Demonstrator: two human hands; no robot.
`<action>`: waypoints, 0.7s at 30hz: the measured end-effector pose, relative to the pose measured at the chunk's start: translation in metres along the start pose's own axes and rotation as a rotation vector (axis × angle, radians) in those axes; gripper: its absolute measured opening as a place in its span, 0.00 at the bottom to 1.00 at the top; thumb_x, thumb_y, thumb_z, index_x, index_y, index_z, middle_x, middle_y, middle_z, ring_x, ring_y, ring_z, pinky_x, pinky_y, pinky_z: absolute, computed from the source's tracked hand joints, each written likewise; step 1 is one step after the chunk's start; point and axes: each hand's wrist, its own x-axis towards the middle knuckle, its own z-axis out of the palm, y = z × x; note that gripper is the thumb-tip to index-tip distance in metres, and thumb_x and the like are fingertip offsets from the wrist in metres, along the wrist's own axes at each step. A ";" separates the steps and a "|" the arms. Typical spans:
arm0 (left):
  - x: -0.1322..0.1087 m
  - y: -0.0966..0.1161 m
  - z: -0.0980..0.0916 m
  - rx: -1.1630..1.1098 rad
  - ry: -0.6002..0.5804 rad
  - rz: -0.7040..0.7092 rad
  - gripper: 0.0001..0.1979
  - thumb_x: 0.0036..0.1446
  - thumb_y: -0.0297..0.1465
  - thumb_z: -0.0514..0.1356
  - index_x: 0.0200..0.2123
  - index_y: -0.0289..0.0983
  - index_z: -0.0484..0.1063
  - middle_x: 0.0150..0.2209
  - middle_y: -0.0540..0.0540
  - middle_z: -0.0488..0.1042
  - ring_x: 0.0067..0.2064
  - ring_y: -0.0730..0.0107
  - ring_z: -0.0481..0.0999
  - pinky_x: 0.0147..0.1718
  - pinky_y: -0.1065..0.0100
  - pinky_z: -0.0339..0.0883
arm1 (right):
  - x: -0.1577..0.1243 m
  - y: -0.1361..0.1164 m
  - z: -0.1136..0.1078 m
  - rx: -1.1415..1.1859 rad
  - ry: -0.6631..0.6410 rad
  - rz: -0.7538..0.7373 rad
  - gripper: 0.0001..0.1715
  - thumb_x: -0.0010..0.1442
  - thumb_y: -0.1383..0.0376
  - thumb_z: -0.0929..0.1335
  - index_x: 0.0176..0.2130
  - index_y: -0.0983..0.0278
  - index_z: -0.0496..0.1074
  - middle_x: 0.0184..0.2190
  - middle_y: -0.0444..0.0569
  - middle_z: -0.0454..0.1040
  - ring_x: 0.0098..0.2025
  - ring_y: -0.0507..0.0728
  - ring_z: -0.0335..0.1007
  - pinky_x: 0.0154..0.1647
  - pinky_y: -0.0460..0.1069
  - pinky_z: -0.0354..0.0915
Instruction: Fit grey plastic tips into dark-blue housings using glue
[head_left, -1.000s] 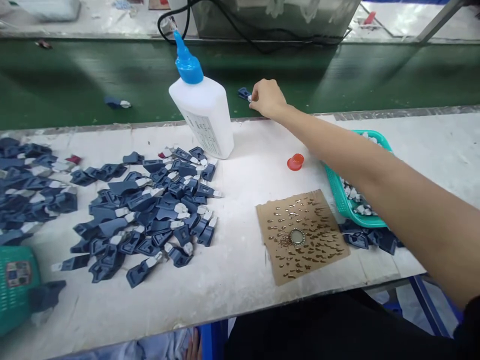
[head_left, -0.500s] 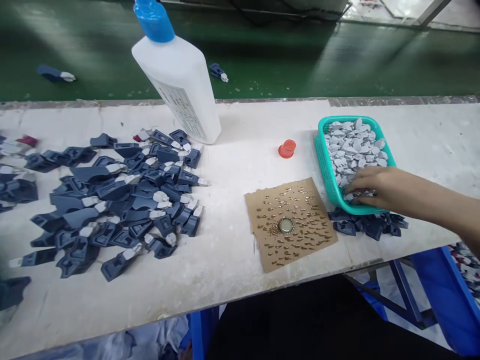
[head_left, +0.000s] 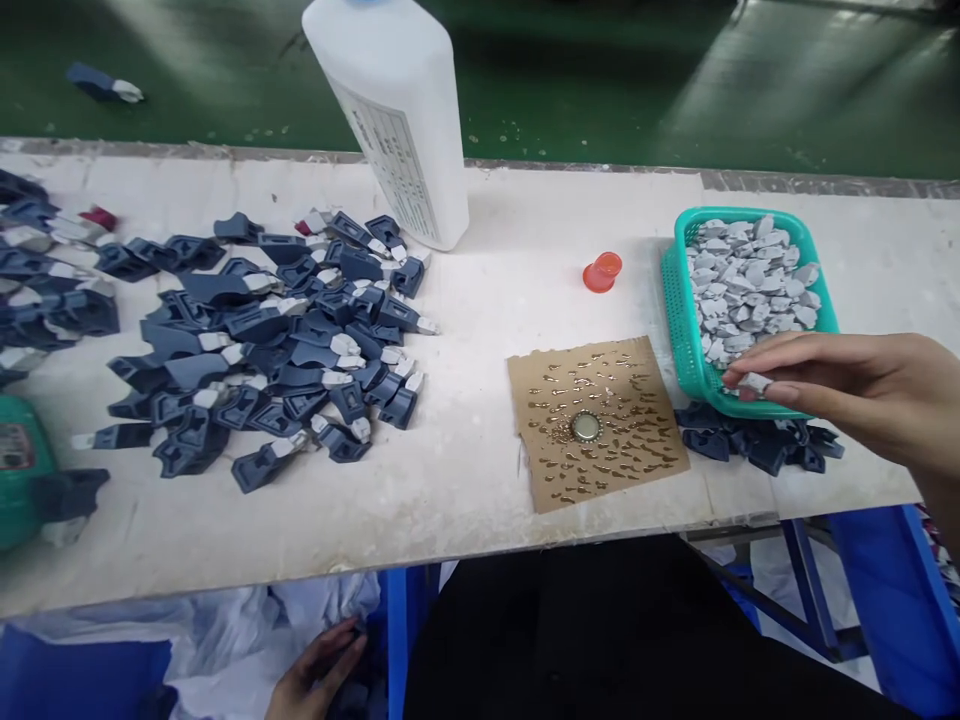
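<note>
My right hand [head_left: 847, 385] pinches a small grey piece [head_left: 754, 384] between thumb and fingers, over the near rim of a green basket [head_left: 679, 330] full of similar grey pieces. Low in the view, below the table edge, my left hand [head_left: 319, 672] has its fingers bent together beside dark parts; what it holds is too hidden to name. Left of the basket lies a brown cardboard square [head_left: 551, 475] dotted with shiny brown drops, with a metal cap [head_left: 586, 427] on it. Dark blue parts [head_left: 769, 447] lie against the basket's near side.
A pile of dark blue parts with light tips [head_left: 262, 345] covers the table's left. Behind it stands a white bottle [head_left: 405, 120]. A red cap [head_left: 602, 272] sits left of the basket. A green container [head_left: 22, 500] is at the left edge, blue bins [head_left: 892, 600] below the table.
My right hand has risen out of the grey pieces and now holds one at the basket's rim. My left hand has come further into view below the table. The view has shifted.
</note>
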 end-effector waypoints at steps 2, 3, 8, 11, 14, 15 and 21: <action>0.003 0.006 0.008 0.034 -0.052 0.034 0.38 0.40 0.68 0.65 0.39 0.42 0.82 0.46 0.40 0.87 0.60 0.37 0.81 0.66 0.44 0.69 | -0.001 -0.002 0.005 0.071 0.001 -0.006 0.09 0.59 0.50 0.77 0.39 0.47 0.85 0.40 0.48 0.84 0.45 0.60 0.82 0.43 0.51 0.80; 0.005 0.008 0.014 0.060 -0.076 0.049 0.40 0.38 0.72 0.62 0.37 0.42 0.82 0.44 0.40 0.87 0.58 0.37 0.82 0.65 0.45 0.69 | -0.001 -0.002 0.009 0.116 0.002 -0.002 0.08 0.59 0.50 0.77 0.38 0.47 0.85 0.39 0.48 0.84 0.45 0.59 0.81 0.43 0.50 0.80; 0.008 0.014 0.026 0.158 -0.023 0.021 0.39 0.39 0.72 0.61 0.32 0.41 0.79 0.34 0.40 0.85 0.47 0.34 0.84 0.52 0.45 0.74 | 0.003 -0.008 0.026 0.442 -0.009 0.085 0.08 0.60 0.54 0.77 0.41 0.47 0.84 0.33 0.47 0.80 0.34 0.55 0.78 0.36 0.51 0.79; -0.001 0.028 0.018 0.167 0.060 -0.051 0.32 0.47 0.66 0.62 0.27 0.40 0.77 0.27 0.43 0.79 0.38 0.43 0.80 0.39 0.54 0.72 | 0.004 -0.012 0.035 0.538 -0.032 0.085 0.07 0.59 0.54 0.78 0.39 0.49 0.82 0.30 0.46 0.77 0.30 0.54 0.75 0.30 0.51 0.76; -0.027 0.060 0.003 -0.178 0.037 -0.123 0.30 0.51 0.61 0.61 0.18 0.41 0.66 0.18 0.50 0.61 0.24 0.63 0.64 0.26 0.64 0.61 | 0.002 -0.011 0.043 0.559 -0.046 0.142 0.07 0.58 0.53 0.78 0.39 0.47 0.82 0.31 0.47 0.77 0.30 0.55 0.74 0.27 0.50 0.74; -0.040 0.074 -0.003 -0.353 -0.021 -0.120 0.29 0.51 0.59 0.62 0.17 0.41 0.63 0.19 0.50 0.59 0.24 0.66 0.60 0.24 0.64 0.60 | 0.001 -0.012 0.045 0.555 -0.045 0.171 0.09 0.57 0.53 0.78 0.39 0.47 0.82 0.32 0.48 0.77 0.30 0.56 0.74 0.27 0.51 0.74; -0.114 0.160 -0.003 -0.716 -0.298 0.192 0.11 0.50 0.37 0.73 0.31 0.40 0.76 0.38 0.45 0.72 0.33 0.69 0.71 0.29 0.68 0.71 | -0.009 -0.029 0.068 0.299 0.035 0.137 0.08 0.58 0.55 0.78 0.40 0.46 0.82 0.44 0.50 0.79 0.33 0.59 0.76 0.28 0.56 0.76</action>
